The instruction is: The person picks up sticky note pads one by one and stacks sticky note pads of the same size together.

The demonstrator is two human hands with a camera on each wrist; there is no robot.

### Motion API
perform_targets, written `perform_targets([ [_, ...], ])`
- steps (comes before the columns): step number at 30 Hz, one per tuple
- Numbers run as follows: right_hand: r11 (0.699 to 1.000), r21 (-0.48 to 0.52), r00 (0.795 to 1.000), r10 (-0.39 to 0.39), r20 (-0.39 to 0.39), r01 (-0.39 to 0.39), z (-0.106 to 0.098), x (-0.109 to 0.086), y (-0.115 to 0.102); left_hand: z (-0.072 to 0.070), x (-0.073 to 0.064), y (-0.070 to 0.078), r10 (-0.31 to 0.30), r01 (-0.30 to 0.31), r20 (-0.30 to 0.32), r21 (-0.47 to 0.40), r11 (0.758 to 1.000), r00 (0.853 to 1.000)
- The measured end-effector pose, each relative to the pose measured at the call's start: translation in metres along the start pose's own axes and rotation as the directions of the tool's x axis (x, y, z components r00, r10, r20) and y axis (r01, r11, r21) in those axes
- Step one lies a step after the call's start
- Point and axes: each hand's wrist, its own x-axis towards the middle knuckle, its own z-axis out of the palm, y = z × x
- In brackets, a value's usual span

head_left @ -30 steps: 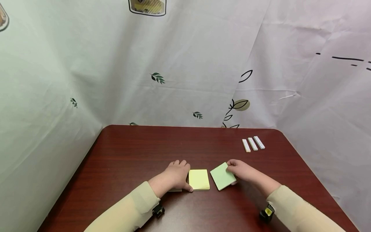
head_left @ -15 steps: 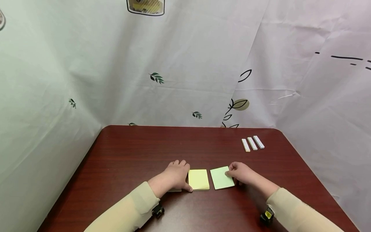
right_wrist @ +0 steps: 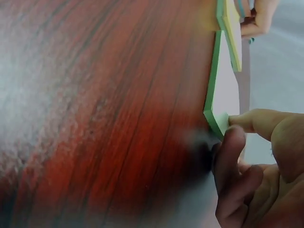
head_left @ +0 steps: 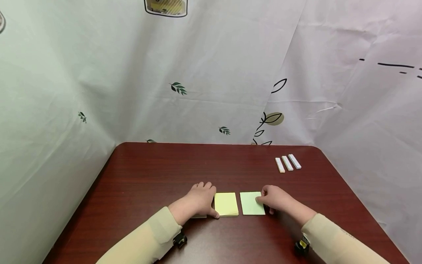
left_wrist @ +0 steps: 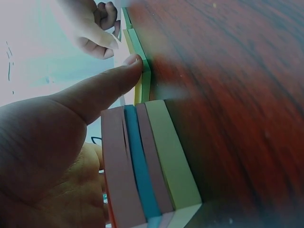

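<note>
A pale green sticky note pad (head_left: 248,204) lies flat on the table, and my right hand (head_left: 277,198) pinches its right edge. In the right wrist view the thumb rests on top of that pad, with the other fingers curled beside its edge. Just left of it is a yellow sticky note pad (head_left: 226,204), which has a green layer beneath in the left wrist view. My left hand (head_left: 199,200) touches the yellow pad's left side with an extended thumb. Under the left palm stands a stack of sticky note pads (left_wrist: 147,161) in mauve, blue and pale green, mostly hidden from the head view.
Three narrow white strips (head_left: 288,163) lie side by side at the back right of the dark red table (head_left: 148,168). A white printed curtain (head_left: 211,73) hangs behind the table and along both sides.
My right hand has turned the green pad from a tilted angle to nearly square with the yellow pad, now flat on the table. The left hand has stayed in place.
</note>
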Motion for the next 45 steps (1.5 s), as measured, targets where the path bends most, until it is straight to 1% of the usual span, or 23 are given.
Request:
perform_targets([
  [4, 0.992, -0.121, 0.999, -0.022, -0.025, 0.019, 0.000, -0.002, -0.002, 0.000, 0.000, 0.000, -0.001, 0.001, 0.004, 0.006, 1.000, 1.000],
  [9, 0.982, -0.186, 0.999, -0.027, -0.038, 0.020, 0.001, -0.002, -0.003, 0.000, 0.001, 0.000, -0.003, 0.003, 0.004, 0.009, 1.000, 1.000],
  [11, 0.975, -0.220, 0.998, -0.042, -0.052, 0.030, 0.002, -0.001, -0.002, 0.000, 0.001, 0.000, -0.004, 0.004, 0.007, 0.007, 1.000, 1.000],
  [16, 0.947, -0.315, 0.991, -0.098, -0.091, 0.064, 0.003, 0.001, -0.002, 0.000, 0.001, 0.001, -0.007, 0.007, 0.010, 0.006, 1.000, 1.000],
  [20, 0.930, -0.349, 0.985, -0.151, -0.082, 0.114, 0.002, 0.003, -0.003, 0.000, 0.001, 0.001, -0.005, 0.005, 0.007, 0.004, 1.000, 1.000],
  [22, 0.916, -0.366, 0.977, -0.204, -0.067, 0.166, 0.001, 0.003, -0.004, 0.001, 0.001, 0.000, -0.004, 0.004, 0.008, 0.002, 1.000, 1.000],
  [26, 0.862, -0.424, 0.948, -0.318, -0.022, 0.280, -0.003, 0.003, -0.003, 0.001, 0.002, 0.000, -0.002, 0.002, 0.008, 0.001, 1.000, 1.000],
  [28, 0.834, -0.451, 0.936, -0.351, 0.009, 0.317, -0.004, 0.004, -0.002, 0.001, 0.002, 0.000, 0.000, 0.000, 0.007, 0.001, 1.000, 1.000],
  [30, 0.817, -0.466, 0.931, -0.363, 0.042, 0.340, -0.006, 0.004, 0.000, 0.001, 0.002, 0.000, 0.000, 0.000, 0.007, 0.004, 1.000, 1.000],
  [32, 0.814, -0.463, 0.930, -0.360, 0.073, 0.351, -0.007, 0.004, 0.001, 0.001, 0.002, 0.000, -0.002, 0.002, 0.008, 0.006, 1.000, 1.000],
  [34, 0.819, -0.451, 0.931, -0.352, 0.096, 0.356, -0.007, 0.004, 0.002, 0.002, 0.002, 0.000, -0.004, 0.004, 0.010, 0.008, 1.000, 1.000],
  [41, 0.828, -0.421, 0.928, -0.346, 0.140, 0.372, -0.010, 0.006, 0.004, 0.003, 0.004, -0.001, -0.002, 0.002, 0.008, 0.006, 1.000, 1.000],
  [45, 0.844, -0.386, 0.928, -0.337, 0.157, 0.372, -0.013, 0.009, 0.004, 0.002, 0.003, 0.000, 0.000, 0.000, 0.010, 0.004, 1.000, 1.000],
])
